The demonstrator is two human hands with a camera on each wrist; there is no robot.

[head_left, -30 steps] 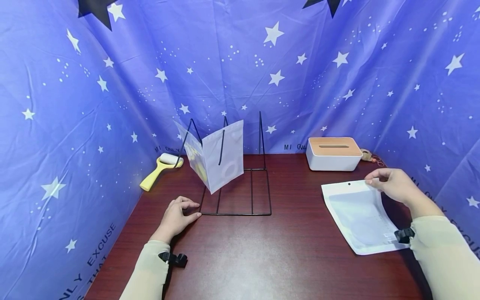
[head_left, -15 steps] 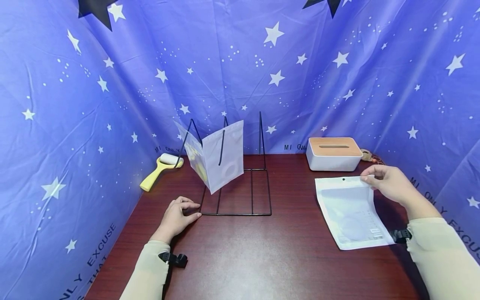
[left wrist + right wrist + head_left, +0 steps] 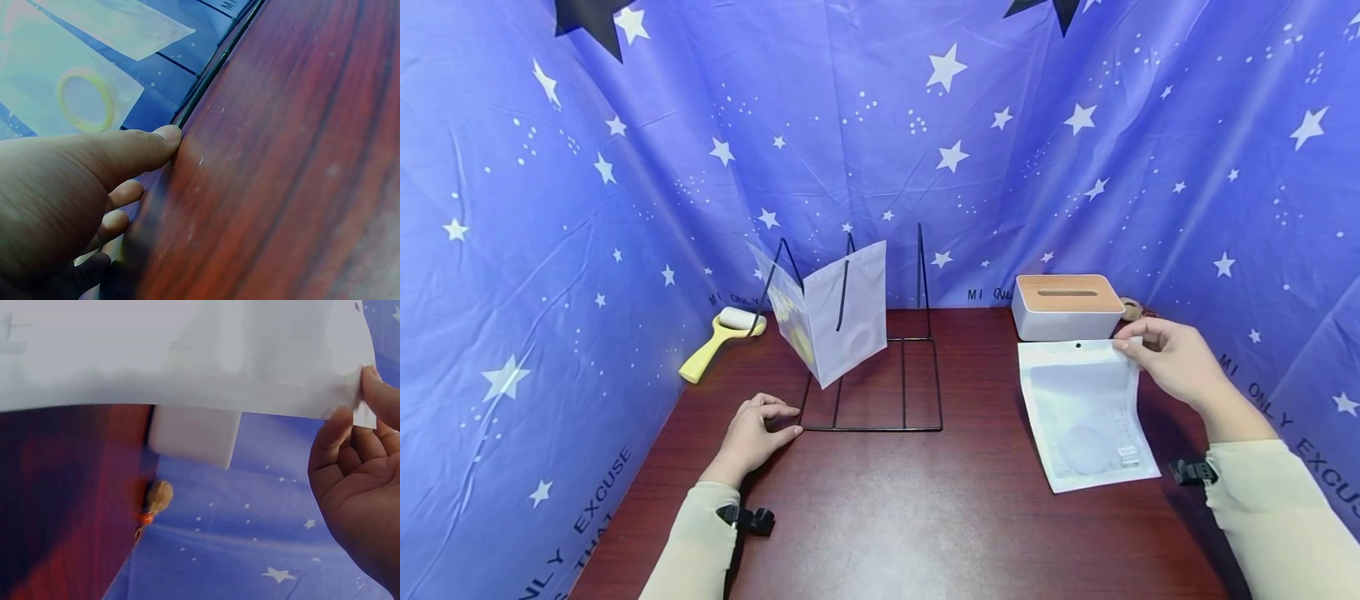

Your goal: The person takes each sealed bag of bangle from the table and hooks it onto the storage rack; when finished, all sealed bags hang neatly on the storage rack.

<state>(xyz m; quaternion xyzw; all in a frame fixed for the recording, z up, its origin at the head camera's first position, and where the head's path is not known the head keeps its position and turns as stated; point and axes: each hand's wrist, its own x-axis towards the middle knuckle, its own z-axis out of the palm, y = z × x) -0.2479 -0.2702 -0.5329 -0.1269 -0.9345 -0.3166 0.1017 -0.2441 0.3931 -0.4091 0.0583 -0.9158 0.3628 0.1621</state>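
Observation:
At the left, my left hand (image 3: 756, 429) holds the front left corner of a black wire rack (image 3: 872, 429). The left wrist view shows its thumb (image 3: 165, 139) on the thin front bar. Two white pouches with yellow prints lean in the rack; the right one (image 3: 850, 312) hides part of the uprights, and the left one (image 3: 786, 312) stands angled beside it. On the right, my right hand (image 3: 1176, 367) pinches the top right corner of a flat white pouch (image 3: 1082, 417) between thumb and fingers. This pouch has a small punched hole near its top edge and hangs face up, tilted, over the table.
A white tissue box (image 3: 1067, 325) with a wooden lid stands right behind the held pouch. Beside it lies a small brown trinket (image 3: 160, 497) with an orange bead. A yellow-handled lint roller (image 3: 703, 358) lies left of the rack. Blue star-print cloth (image 3: 955, 125) encloses the dark red table.
My right hand has moved left and slightly away from me, bringing the pouch with it toward the tissue box. My left hand and the rack have stayed put.

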